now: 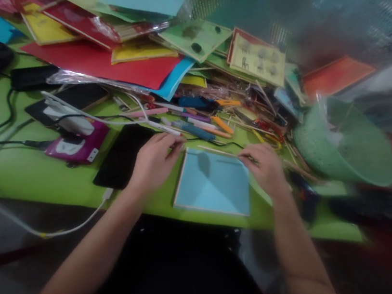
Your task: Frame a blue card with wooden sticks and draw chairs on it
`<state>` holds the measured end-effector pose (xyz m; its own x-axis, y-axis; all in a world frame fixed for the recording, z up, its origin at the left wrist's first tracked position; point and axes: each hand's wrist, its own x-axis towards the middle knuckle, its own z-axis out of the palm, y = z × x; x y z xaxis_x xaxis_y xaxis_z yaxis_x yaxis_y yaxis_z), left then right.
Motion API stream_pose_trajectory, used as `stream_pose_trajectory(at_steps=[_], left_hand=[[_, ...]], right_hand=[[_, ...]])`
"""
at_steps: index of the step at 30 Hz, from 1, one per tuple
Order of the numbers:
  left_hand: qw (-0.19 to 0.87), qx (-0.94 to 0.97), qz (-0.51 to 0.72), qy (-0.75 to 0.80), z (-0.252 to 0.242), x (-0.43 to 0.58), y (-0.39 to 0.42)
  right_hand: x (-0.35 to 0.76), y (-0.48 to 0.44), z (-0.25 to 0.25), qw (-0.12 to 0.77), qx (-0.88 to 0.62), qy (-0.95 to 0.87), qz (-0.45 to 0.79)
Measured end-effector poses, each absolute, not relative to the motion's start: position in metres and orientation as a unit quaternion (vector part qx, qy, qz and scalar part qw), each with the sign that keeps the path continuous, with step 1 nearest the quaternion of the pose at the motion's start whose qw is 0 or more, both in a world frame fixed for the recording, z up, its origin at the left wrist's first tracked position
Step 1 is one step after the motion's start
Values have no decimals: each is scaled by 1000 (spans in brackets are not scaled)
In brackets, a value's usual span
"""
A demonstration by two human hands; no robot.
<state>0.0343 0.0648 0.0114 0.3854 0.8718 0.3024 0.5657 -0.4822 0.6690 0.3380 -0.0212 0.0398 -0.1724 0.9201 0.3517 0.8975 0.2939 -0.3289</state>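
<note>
On the green table lies a square light-blue card [210, 184] with pale strips along its edges. My right hand [266, 164] is at its upper right corner, thumb and fingers pinched on a thin wooden stick [216, 151] that runs along the card's top edge. My left hand [156, 160] is just beyond the card's upper left corner, fingers pressed together; whether anything is between them is too blurred to tell. Under that hand's wrist a black tablet-like slab [120, 155] lies flat. A white pen with a red tip [170, 130] is just behind the left fingers.
Pens and cutters [197, 130] lie heaped behind the card. Farther back are red sheets [127, 71] and decorated cards [258, 58]. A purple power adapter [79, 146] with cables stands on the left. A green basin [345, 145] stands on the right.
</note>
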Motion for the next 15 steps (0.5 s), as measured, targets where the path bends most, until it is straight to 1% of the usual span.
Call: stream_pose_trajectory(at_steps=[8, 15], left_hand=[[234, 837, 248, 428, 10, 33, 62], [227, 845, 227, 428, 12, 32, 61]], right_hand=[[332, -17, 24, 233, -585, -774, 75], [328, -13, 20, 248, -585, -766, 94]])
